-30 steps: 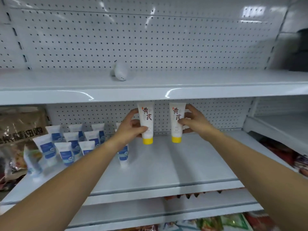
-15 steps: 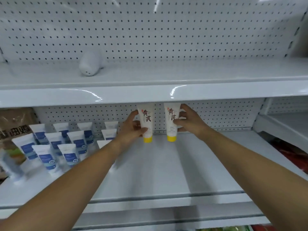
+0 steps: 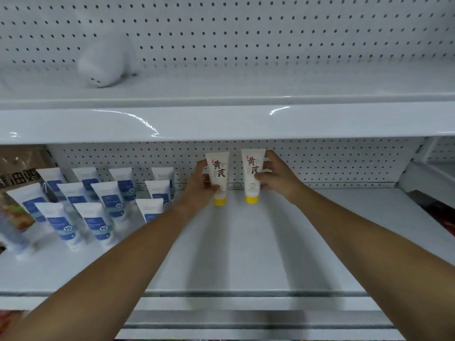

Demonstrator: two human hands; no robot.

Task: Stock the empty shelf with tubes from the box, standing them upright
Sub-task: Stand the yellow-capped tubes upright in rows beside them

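Observation:
Two white tubes with yellow caps stand cap-down near the back of the white shelf (image 3: 246, 254), close to the pegboard. My left hand (image 3: 199, 185) grips the left tube (image 3: 218, 168) from its left side. The right tube (image 3: 253, 166) is held from the right by my right hand (image 3: 275, 178), thumb across its front. Both caps sit on or just above the shelf surface. The box is not in view.
Several white tubes with blue labels (image 3: 98, 207) stand in rows on the left part of the same shelf. A brown bag (image 3: 19, 173) sits at the far left. A white rounded object (image 3: 103, 67) lies on the upper shelf. A side shelf (image 3: 433, 175) juts out at right.
Both hands have carried the two yellow-capped tubes deeper toward the pegboard and lower to the shelf. The view has shifted, so the blue-labelled tubes appear further right.

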